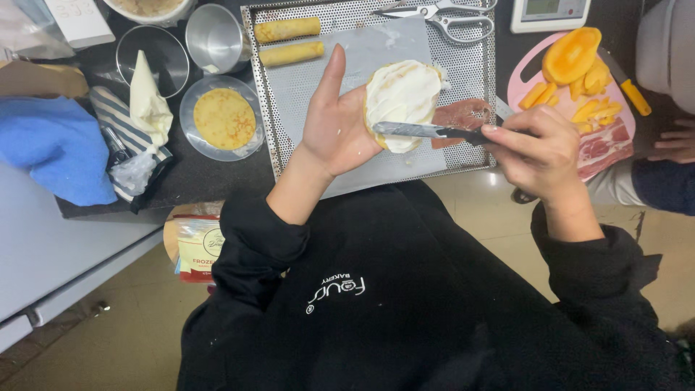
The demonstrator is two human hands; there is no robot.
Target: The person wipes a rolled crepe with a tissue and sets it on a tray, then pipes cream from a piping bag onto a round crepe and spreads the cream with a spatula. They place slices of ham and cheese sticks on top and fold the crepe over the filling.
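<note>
**A:** What are my hands doing?

**B:** Your left hand [337,127] is open and flat, thumb up. It holds a round crepe [402,101] covered in white cream, up over the metal tray [478,80]. Your right hand [539,148] is closed around a palette knife [427,131], and the blade lies flat on the cream.

**A:** What could go wrong?

**B:** I think the crepe could tear if I push the knife too hard. It could also slide off my palm if I tip it, because nothing grips it.

**A:** Any packets or labels?

**B:** A clear bag [197,246] with a red and white label sits low by the counter edge, left of your sleeve. A white piping bag [147,101] lies on a striped cloth [123,134]. Two rolled crepes [287,40] rest at the tray's top.
</note>
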